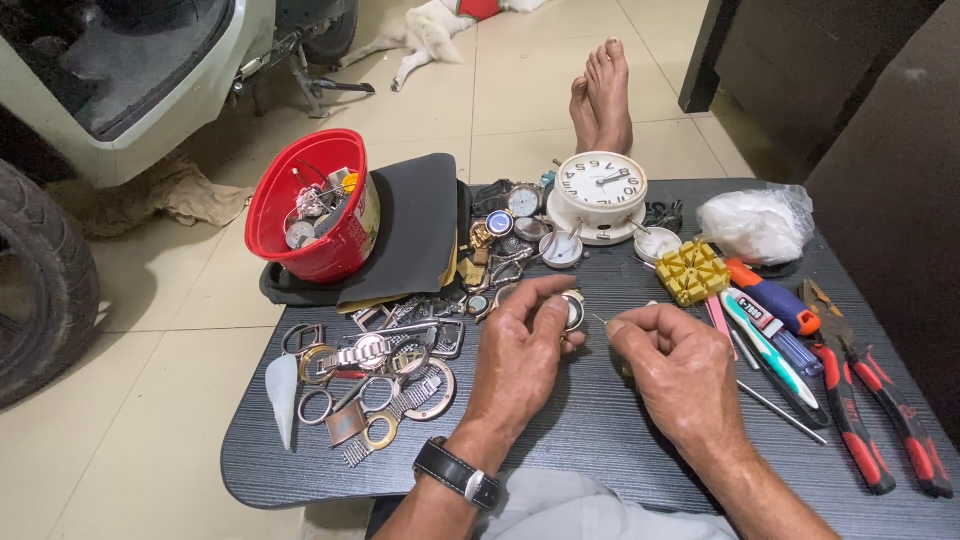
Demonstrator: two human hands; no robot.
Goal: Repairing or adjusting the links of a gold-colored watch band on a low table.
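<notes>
White alarm clock [601, 186] set at far table [620, 440] edge. Red tub [312, 205] of parts placed on black cloth [420, 225]. Watch cases and bands [375, 375] heaped left. Red-handled pliers [880, 400], yellow block [692, 271], plastic bag [755, 222] laid right.

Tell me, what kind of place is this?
Probably an informal watch-repair spot on a tiled floor: a low dark table strewn with watch parts, pliers, a white clock, and the left hand holding a watch.

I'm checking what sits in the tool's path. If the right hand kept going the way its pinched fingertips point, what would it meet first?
Probably the small round watch case held in the left hand. The right hand points a thin pin left toward it, a short gap apart; depth is hard to judge.
</notes>
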